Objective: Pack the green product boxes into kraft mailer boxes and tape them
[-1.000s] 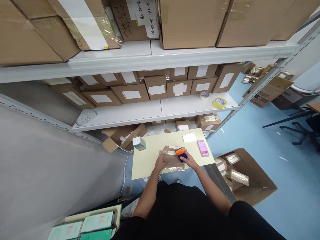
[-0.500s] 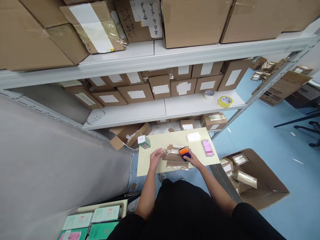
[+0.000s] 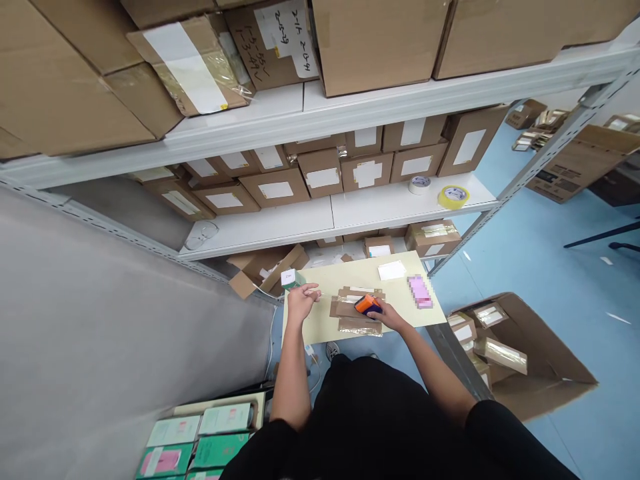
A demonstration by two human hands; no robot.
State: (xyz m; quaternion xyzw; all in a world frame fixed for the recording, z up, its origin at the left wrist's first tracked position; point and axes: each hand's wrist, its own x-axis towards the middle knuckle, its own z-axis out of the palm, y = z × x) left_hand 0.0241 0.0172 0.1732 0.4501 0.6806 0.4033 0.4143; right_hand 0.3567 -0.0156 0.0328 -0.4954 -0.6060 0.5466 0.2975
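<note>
My right hand (image 3: pixel 387 315) is closed round an orange and dark blue handheld tool (image 3: pixel 367 305), over a flattened piece of brown cardboard (image 3: pixel 345 309) with clear tape on it. My left hand (image 3: pixel 303 300) is raised over the left part of the pale yellow table (image 3: pixel 315 327), fingers partly spread, nothing visible in it. Just behind that hand stands a small green and white box (image 3: pixel 291 278), partly covered by it. White paper (image 3: pixel 392 270) and a pink item (image 3: pixel 420 292) lie on the table's right side.
Shelves (image 3: pixel 280 227) with many cartons rise beyond the table, holding a white tape roll (image 3: pixel 419 185) and a yellow one (image 3: pixel 453 196). A large open carton (image 3: pixel 540 347) with parcels stands at right. Green boxes (image 3: pixel 220 450) sit at lower left.
My left hand has moved away from the cardboard, up and left towards the small green box. The orange tool has tilted in my right hand. The whole view has shifted slightly.
</note>
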